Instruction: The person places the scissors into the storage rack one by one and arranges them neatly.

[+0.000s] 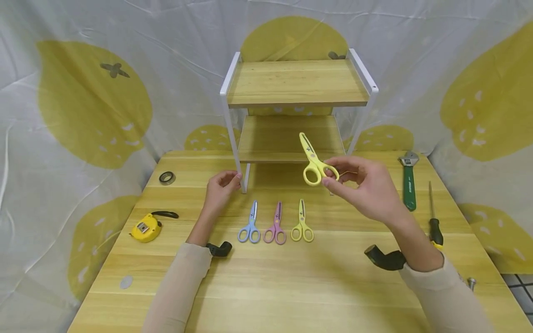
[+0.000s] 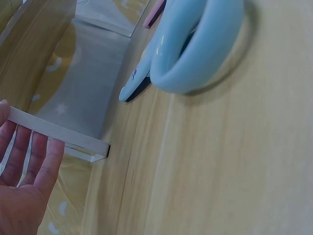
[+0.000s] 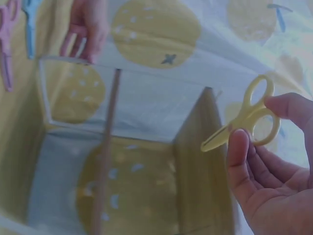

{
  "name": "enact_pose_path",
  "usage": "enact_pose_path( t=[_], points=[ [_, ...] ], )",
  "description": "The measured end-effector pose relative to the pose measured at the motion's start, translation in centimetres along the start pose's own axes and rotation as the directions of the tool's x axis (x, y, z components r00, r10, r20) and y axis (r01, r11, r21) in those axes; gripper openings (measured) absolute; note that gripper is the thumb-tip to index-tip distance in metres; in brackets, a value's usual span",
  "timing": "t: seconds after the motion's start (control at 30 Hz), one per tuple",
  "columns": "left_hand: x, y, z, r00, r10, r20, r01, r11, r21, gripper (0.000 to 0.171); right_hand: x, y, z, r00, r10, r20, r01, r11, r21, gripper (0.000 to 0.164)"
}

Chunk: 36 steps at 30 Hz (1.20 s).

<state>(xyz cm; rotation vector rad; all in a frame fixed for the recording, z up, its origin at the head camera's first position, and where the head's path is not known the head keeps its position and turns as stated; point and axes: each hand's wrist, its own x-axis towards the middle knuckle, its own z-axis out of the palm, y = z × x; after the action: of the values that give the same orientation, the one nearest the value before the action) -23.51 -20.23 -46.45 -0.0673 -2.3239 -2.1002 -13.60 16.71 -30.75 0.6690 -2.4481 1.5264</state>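
Observation:
In the head view my right hand (image 1: pixel 370 187) pinches a pair of yellow scissors (image 1: pixel 312 159) by a handle loop, blades up, in front of the shelf's lower board. The right wrist view shows the same yellow scissors (image 3: pixel 252 115) between thumb and fingers. My left hand (image 1: pixel 220 189) holds the front left leg of a two-tier wooden shelf (image 1: pixel 297 83); in the left wrist view its fingers lie behind the white leg (image 2: pixel 58 131). Blue scissors (image 1: pixel 250 227), pink scissors (image 1: pixel 275 229) and another yellow pair of scissors (image 1: pixel 301 226) lie in a row before the shelf.
On the table's left are a black ring (image 1: pixel 167 178), a yellow tape measure (image 1: pixel 145 229) and a grey disc (image 1: pixel 126 282). To the right lie a green-handled adjustable wrench (image 1: pixel 409 185), a screwdriver (image 1: pixel 435 229) and a metal bolt (image 1: pixel 471 283). Patterned cloth hangs behind.

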Motion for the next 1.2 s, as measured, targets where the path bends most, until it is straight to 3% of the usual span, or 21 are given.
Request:
enact_pose_path(
  t=[0.13, 0.3, 0.37, 0.8, 1.03, 1.2],
  points=[
    [-0.7, 1.4, 0.4, 1.0, -0.008, -0.003, 0.008, 1.0, 0.01, 0.036, 2.4, -1.9, -0.5, 0.996, -0.08, -0.042, 0.079, 0.997, -0.008, 0.025],
    [-0.2, -0.1, 0.3, 0.999, 0.032, -0.03, -0.031, 0.999, 0.03, 0.041, 5.8, -3.9, -0.6, 0.989, -0.119, -0.086, 0.116, 0.993, -0.035, 0.025],
    [0.2, -1.0, 0.2, 0.998, 0.045, -0.039, -0.044, 0.999, 0.027, 0.044, 7.2, -4.5, -0.6, 0.99, -0.103, -0.094, 0.098, 0.994, -0.058, 0.027],
    [0.1, -1.2, 0.2, 0.997, 0.048, -0.054, -0.048, 0.999, 0.006, 0.043, 16.7, -5.9, 1.0, 0.997, -0.006, -0.076, -0.011, 0.976, -0.218, 0.039],
    [-0.2, -1.5, 0.7, 0.999, 0.038, -0.034, -0.039, 0.999, -0.014, 0.045, 19.5, -5.9, 2.4, 1.0, 0.007, -0.013, -0.011, 0.947, -0.32, 0.04],
    [-0.2, -1.4, 0.6, 0.997, 0.053, -0.05, -0.054, 0.999, -0.009, 0.045, 20.9, -6.4, 3.9, 1.0, -0.001, 0.016, 0.007, 0.945, -0.326, 0.038]
  ],
)
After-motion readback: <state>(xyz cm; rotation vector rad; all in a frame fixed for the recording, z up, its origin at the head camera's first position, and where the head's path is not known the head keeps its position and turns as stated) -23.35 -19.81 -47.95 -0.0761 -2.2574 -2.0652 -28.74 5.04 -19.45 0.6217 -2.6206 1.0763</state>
